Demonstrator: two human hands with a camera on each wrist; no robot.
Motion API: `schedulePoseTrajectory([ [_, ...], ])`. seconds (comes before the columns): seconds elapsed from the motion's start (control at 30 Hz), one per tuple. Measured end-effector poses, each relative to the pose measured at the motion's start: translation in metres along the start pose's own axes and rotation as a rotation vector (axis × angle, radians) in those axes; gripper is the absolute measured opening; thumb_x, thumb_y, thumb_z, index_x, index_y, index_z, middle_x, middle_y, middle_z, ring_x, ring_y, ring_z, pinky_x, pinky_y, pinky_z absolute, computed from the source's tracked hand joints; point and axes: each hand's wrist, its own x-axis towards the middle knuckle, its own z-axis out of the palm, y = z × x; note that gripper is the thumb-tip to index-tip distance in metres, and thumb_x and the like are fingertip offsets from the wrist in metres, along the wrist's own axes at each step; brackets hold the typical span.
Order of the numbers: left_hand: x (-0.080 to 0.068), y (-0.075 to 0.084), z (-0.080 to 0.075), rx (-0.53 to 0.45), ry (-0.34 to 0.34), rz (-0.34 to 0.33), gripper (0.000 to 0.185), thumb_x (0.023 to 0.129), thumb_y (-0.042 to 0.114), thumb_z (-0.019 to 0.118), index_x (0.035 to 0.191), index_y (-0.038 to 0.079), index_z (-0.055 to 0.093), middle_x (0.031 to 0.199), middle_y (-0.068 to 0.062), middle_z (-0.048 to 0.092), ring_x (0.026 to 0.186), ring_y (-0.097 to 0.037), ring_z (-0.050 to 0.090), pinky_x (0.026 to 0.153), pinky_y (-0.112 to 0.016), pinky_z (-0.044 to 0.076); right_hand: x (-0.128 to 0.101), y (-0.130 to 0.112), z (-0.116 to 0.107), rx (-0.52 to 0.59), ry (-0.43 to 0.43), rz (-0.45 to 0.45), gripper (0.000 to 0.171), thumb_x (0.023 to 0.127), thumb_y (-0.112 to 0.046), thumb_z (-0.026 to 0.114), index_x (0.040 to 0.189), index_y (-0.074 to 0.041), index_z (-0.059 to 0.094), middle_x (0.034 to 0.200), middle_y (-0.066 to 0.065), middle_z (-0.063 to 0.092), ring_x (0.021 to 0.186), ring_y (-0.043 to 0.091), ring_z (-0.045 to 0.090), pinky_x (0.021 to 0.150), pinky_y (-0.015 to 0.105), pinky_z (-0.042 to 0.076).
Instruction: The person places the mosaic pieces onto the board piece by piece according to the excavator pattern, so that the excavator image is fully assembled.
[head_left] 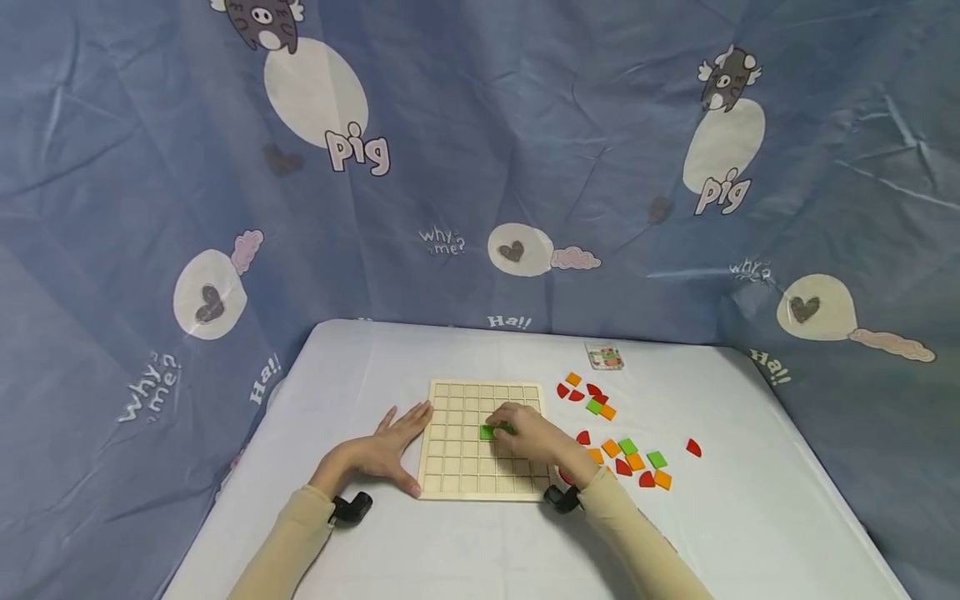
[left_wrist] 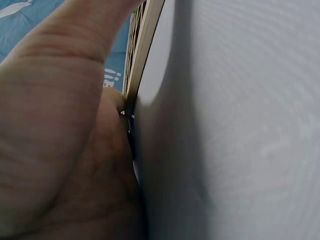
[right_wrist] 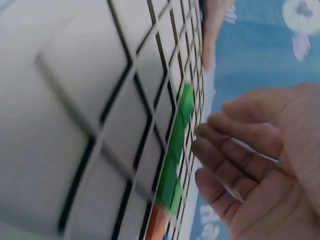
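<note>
While the left hand (head_left: 390, 450) lies flat against the wooden grid board (head_left: 457, 467), the right hand (head_left: 528, 433), fingers relaxed, touches a green tile (head_left: 487, 432) on it. Backdrop (head_left: 480, 167) behind the board reads "pig", "why? me?", "Ha!!".

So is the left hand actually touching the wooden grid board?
Touching. In the head view the left hand lies flat on the table with its fingers and thumb against the left edge of the wooden grid board; the left wrist view shows the thumb pressed against that edge.

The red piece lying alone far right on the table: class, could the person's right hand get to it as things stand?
Probably yes. The red piece lies in the open on the table, with nothing between it and the right hand, now on the board.
</note>
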Motion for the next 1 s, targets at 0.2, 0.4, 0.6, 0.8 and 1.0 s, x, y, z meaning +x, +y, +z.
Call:
schedulePoseTrajectory([
  [0.2,0.0,0.0,0.003,-0.004,0.003,0.004,0.137,0.058,0.062,0.082,0.155,0.005,0.003,0.164,-0.01,-0.005,0.151,-0.029,-0.006,0.117,-0.059,-0.013,-0.021,0.041,-0.024,0.158,0.165,0.12,0.02,0.092,-0.016,0.065,0.108,-0.006,0.071,0.1,0.001,0.069,0.084,0.009,0.059,0.07,0.024,0.051],
  [0.4,0.0,-0.004,0.006,-0.002,0.006,0.018,0.138,0.059,0.062,0.082,0.155,0.004,0.002,0.163,-0.012,-0.005,0.151,-0.031,-0.006,0.117,-0.06,-0.012,-0.048,0.085,-0.046,0.094,0.321,0.372,0.013,0.086,-0.015,0.072,0.095,-0.007,0.068,0.087,0.001,0.065,0.077,0.013,0.057,0.067,0.026,0.051],
  [0.6,-0.001,-0.005,0.005,0.009,0.016,0.021,0.138,0.058,0.063,0.082,0.155,0.004,0.003,0.163,-0.011,-0.004,0.151,-0.03,-0.005,0.117,-0.06,-0.012,-0.064,0.114,-0.054,0.019,0.289,0.5,0.022,0.082,-0.015,0.076,0.095,-0.002,0.064,0.088,0.009,0.061,0.077,0.018,0.056,0.07,0.033,0.052],
  [0.8,0.0,-0.003,0.004,-0.002,0.022,0.028,0.138,0.058,0.062,0.083,0.155,0.003,0.004,0.163,-0.012,-0.004,0.151,-0.031,-0.004,0.117,-0.061,-0.012,-0.067,0.125,-0.055,-0.014,0.259,0.512,0.022,0.08,-0.012,0.076,0.096,0.0,0.066,0.091,0.011,0.061,0.079,0.019,0.056,0.075,0.037,0.054],
  [1.0,0.001,-0.002,0.003,0.001,0.02,0.021,0.137,0.058,0.061,0.083,0.155,0.004,0.004,0.164,-0.012,-0.003,0.151,-0.03,-0.004,0.117,-0.06,-0.011,-0.065,0.127,-0.058,-0.055,0.249,0.463,0.022,0.08,-0.012,0.077,0.097,0.0,0.069,0.093,0.01,0.062,0.081,0.02,0.059,0.076,0.039,0.055],
])
